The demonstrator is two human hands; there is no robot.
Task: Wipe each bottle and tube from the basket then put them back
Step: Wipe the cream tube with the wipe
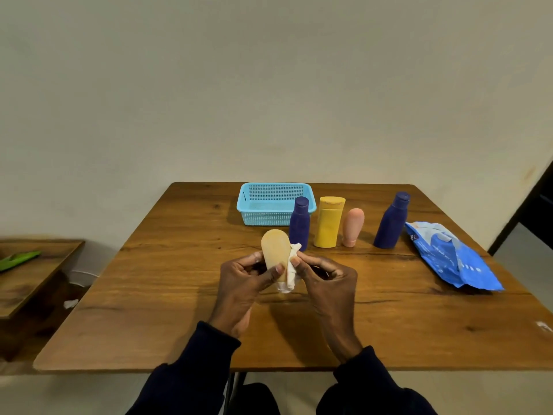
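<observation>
My left hand (239,283) grips a tan tube (276,253) above the middle of the table, its flat end pointing up. My right hand (326,280) presses a white wipe (291,269) against the tube's right side. Behind them stand a dark blue bottle (299,224), a yellow bottle (328,223), a pink tube (353,227) and a second dark blue bottle (390,221). The light blue basket (248,202) at the back of the table holds nothing visible.
A blue wipes packet (454,256) lies at the right side of the wooden table (179,280). A lower wooden surface (36,274) with a green object (19,259) stands to the left. A wall rises behind the table.
</observation>
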